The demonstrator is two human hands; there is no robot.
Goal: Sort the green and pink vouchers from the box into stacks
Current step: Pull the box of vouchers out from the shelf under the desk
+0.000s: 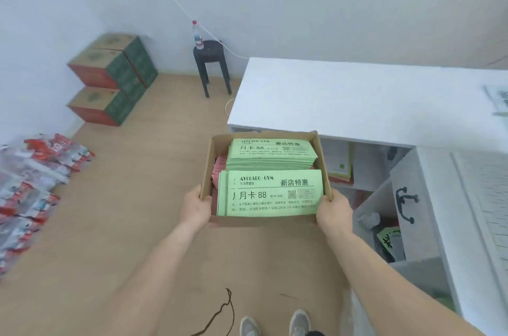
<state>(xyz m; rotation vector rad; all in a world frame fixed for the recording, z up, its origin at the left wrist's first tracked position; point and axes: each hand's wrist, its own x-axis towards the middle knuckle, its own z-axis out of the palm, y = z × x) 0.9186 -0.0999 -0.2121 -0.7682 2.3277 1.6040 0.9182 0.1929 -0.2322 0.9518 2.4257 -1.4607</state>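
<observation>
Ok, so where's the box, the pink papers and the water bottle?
box [210,162], head view, on its left cardboard wall.
pink vouchers [219,164], head view, on the pink edge by the left wall.
water bottle [197,36], head view, on its middle.

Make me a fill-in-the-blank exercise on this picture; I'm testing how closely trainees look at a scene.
The left hand and right hand each grip a near ____ of the box.
The top vouchers of both visible stacks are ____.
Pink vouchers show by the box's ____ wall.
The water bottle stands on a black ____.
Missing: corner; green; left; stool.
</observation>
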